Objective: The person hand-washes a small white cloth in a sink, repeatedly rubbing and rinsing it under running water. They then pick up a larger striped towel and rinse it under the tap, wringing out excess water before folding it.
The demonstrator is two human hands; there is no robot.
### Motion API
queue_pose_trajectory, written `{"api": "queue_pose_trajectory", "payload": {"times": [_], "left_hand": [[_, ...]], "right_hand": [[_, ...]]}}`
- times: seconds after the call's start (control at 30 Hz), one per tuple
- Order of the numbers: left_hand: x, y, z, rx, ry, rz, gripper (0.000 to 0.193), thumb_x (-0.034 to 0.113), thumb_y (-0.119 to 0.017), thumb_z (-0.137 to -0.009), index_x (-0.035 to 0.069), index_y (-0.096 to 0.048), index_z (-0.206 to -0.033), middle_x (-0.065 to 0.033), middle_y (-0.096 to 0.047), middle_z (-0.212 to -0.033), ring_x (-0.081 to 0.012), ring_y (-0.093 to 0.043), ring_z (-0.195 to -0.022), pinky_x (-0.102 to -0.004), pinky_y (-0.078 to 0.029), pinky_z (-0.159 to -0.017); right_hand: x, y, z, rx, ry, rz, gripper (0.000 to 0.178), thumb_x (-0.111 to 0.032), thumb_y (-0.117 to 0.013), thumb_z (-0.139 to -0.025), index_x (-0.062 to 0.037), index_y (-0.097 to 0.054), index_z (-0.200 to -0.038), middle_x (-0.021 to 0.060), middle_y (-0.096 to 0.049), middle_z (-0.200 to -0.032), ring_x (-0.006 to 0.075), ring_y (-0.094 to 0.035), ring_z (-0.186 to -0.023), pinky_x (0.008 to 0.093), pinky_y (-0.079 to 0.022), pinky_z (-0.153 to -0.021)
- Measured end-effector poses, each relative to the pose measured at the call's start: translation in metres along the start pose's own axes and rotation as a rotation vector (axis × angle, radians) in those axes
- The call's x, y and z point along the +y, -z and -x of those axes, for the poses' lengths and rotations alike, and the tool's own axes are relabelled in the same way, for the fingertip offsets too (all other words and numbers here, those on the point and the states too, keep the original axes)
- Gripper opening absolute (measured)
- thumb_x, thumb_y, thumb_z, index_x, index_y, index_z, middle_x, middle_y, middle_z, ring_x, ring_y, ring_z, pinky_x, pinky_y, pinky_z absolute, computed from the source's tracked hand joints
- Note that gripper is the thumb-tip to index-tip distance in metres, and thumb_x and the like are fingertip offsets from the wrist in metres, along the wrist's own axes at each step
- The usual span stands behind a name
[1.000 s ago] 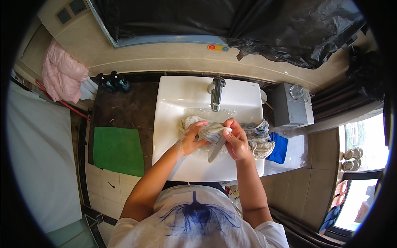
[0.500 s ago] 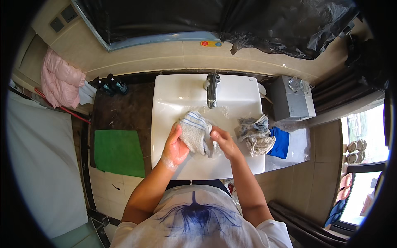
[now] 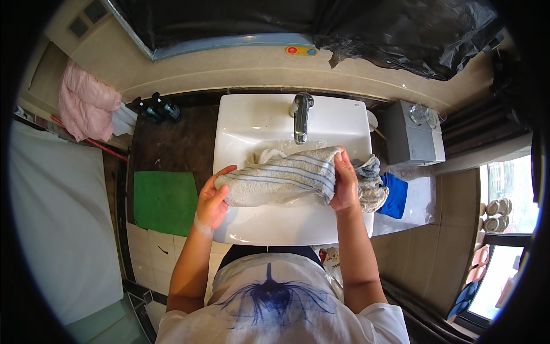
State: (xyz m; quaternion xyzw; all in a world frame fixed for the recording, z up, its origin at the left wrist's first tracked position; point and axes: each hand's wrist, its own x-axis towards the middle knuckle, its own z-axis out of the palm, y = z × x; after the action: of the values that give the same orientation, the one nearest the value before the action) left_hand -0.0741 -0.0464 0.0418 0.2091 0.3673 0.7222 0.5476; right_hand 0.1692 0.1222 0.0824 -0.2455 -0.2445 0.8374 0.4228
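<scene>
Between my hands a wet white towel with blue stripes (image 3: 281, 178) is stretched out sideways above the white washbasin (image 3: 292, 229). My left hand (image 3: 213, 200) grips its left end, with thumb and fingers closed round the edge and some suds at the wrist. At the other end my right hand (image 3: 345, 182) is closed on the towel's right edge, the thumb on top. Part of the cloth bunches behind the stretched part, below the chrome faucet (image 3: 301, 117). Beside my right hand, a heap of wet grey and cream cloths (image 3: 372, 186) lies on the basin's right rim.
A blue cloth (image 3: 394, 195) lies right of the basin, a green cloth (image 3: 163, 200) on the dark counter at left. Dark pump bottles (image 3: 159, 109) stand at the back left. A grey box (image 3: 409, 135) with glassware on top is at the back right. A pink jacket (image 3: 86, 103) hangs far left.
My hands have moved apart. The towel, bunched between them before, is now spread wide with its stripes running lengthwise. The view has shifted slightly.
</scene>
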Motion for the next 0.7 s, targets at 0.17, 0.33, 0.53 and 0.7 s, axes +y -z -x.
{"api": "queue_pose_trajectory", "payload": {"times": [0.17, 0.33, 0.53, 0.7], "left_hand": [[0.025, -0.016, 0.01, -0.082, -0.061, 0.032, 0.024, 0.011, -0.063, -0.091, 0.002, -0.054, -0.11, -0.0201, -0.037, -0.146, -0.029, -0.047, -0.127, -0.0427, -0.038, -0.106], [0.058, -0.034, 0.018, -0.217, -0.167, 0.098, 0.015, 0.011, -0.066, -0.087, 0.007, -0.052, -0.091, -0.0223, -0.031, -0.147, -0.0351, -0.044, -0.128, -0.0484, -0.037, -0.106], [0.031, 0.002, 0.016, -0.017, 0.161, 0.131, 0.038, 0.019, -0.071, -0.084, 0.005, -0.053, -0.114, -0.0158, -0.045, -0.138, -0.0255, -0.05, -0.124, -0.0399, -0.041, -0.103], [-0.004, 0.026, 0.012, -0.121, 0.638, -0.222, 0.07, 0.021, -0.08, -0.078, 0.0, -0.045, -0.134, -0.0117, -0.054, -0.128, -0.0179, -0.054, -0.116, -0.0312, -0.045, -0.096]], "right_hand": [[-0.02, -0.026, -0.003, -0.054, -0.036, -0.033, 0.016, -0.022, -0.049, -0.099, -0.0101, -0.051, -0.11, 0.0055, -0.062, -0.098, 0.017, -0.063, -0.087, 0.0329, -0.054, -0.078], [-0.031, -0.042, -0.008, -0.109, -0.064, -0.115, 0.016, -0.019, -0.049, -0.098, -0.0087, -0.05, -0.11, 0.0062, -0.062, -0.097, 0.0176, -0.063, -0.088, 0.0329, -0.054, -0.079], [-0.02, -0.051, -0.018, -0.119, -0.151, -0.089, 0.018, -0.022, -0.051, -0.098, -0.0083, -0.051, -0.11, 0.0066, -0.061, -0.098, 0.0173, -0.062, -0.088, 0.0329, -0.054, -0.079], [0.015, -0.039, -0.037, -0.186, -0.323, -0.054, 0.022, -0.02, -0.057, -0.096, -0.0065, -0.055, -0.113, 0.0039, -0.064, -0.097, 0.0133, -0.064, -0.086, 0.0278, -0.054, -0.077]]}}
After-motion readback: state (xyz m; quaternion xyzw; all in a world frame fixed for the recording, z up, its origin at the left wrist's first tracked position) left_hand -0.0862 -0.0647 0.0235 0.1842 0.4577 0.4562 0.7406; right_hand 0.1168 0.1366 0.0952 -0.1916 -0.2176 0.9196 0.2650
